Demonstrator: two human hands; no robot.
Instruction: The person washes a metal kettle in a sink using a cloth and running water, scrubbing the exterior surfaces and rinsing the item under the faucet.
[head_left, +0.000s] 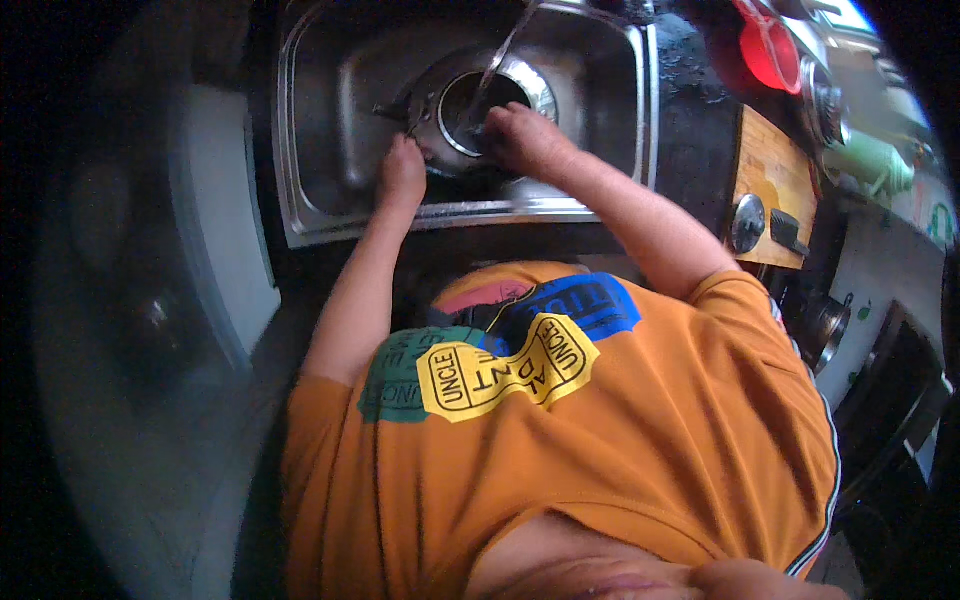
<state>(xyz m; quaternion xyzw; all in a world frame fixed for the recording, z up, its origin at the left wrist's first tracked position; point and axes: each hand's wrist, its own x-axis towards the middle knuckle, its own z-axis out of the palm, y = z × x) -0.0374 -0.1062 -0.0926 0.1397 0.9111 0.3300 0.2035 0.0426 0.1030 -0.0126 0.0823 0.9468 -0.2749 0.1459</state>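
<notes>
A rounded metal vessel, apparently a kettle (544, 84), sits in the stainless steel sink (360, 142) with its round mouth uncovered. Water (508, 41) streams down into that mouth from above. At the vessel's left side, my left hand (405, 166) has its fingers curled on a thin part, near a dark projecting piece (391, 112) that may be the spout or handle. My right hand (525, 139) reaches over the right rim, fingers bent at the opening; the fingertips are partly hidden, and whether they hold something is unclear.
Right of the sink, a wooden cutting board (772, 169) carries a metal lid (748, 223) and a dark handled object (786, 231). Beyond lie a red plastic container (770, 56) and a green one (874, 165). A metal pan (829, 330) is lower right.
</notes>
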